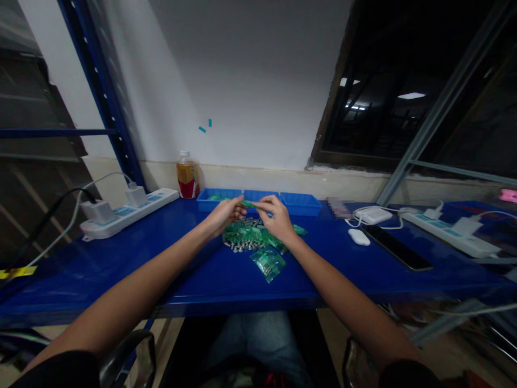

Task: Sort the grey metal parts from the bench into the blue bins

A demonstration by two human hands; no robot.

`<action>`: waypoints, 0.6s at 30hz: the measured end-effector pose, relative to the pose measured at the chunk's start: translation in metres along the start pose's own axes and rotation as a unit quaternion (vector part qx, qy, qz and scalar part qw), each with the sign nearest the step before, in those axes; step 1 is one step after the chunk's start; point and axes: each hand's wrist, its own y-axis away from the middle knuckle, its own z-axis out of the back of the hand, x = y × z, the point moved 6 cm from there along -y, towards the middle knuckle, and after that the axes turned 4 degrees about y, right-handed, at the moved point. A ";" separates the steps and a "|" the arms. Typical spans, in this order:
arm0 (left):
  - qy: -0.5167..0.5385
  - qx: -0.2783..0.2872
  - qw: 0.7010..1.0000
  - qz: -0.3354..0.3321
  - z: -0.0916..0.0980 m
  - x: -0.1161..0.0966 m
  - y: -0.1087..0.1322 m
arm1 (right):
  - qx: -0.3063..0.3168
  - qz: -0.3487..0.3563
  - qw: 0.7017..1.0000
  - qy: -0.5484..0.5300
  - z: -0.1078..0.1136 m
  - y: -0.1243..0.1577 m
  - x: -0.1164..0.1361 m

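Between my two hands a small green plastic bag (pixel 247 204) is stretched, above a pile on the blue table. My left hand (pixel 226 210) pinches its left end, and the fingers of my right hand (pixel 277 216) close on its right end. Under them lies a heap of green plastic bags (pixel 252 234) mixed with small silvery metal parts (pixel 240 247), partly hidden by my hands. One flat green bag (pixel 269 263) rests nearer the table's front edge. Whether the held bag contains anything is too small to tell.
Blue trays (pixel 301 203) stand in a row behind the heap, with green bags in the left one. A drink bottle (pixel 188 177) and a power strip (pixel 133 213) are to the left. On the right lie a phone (pixel 398 248), a white case (pixel 359 237) and another power strip (pixel 452 231).
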 end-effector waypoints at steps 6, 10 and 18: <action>0.074 0.001 0.997 0.031 -0.001 0.007 -0.001 | 0.000 0.010 0.998 0.061 -0.001 0.001 -0.002; 0.065 -0.060 0.996 -0.001 0.008 0.005 -0.005 | 0.019 -0.004 0.997 0.073 -0.002 0.001 -0.005; -0.143 -0.064 0.987 -0.024 0.046 -0.013 -0.015 | 0.063 -0.075 0.987 0.127 0.004 -0.002 -0.031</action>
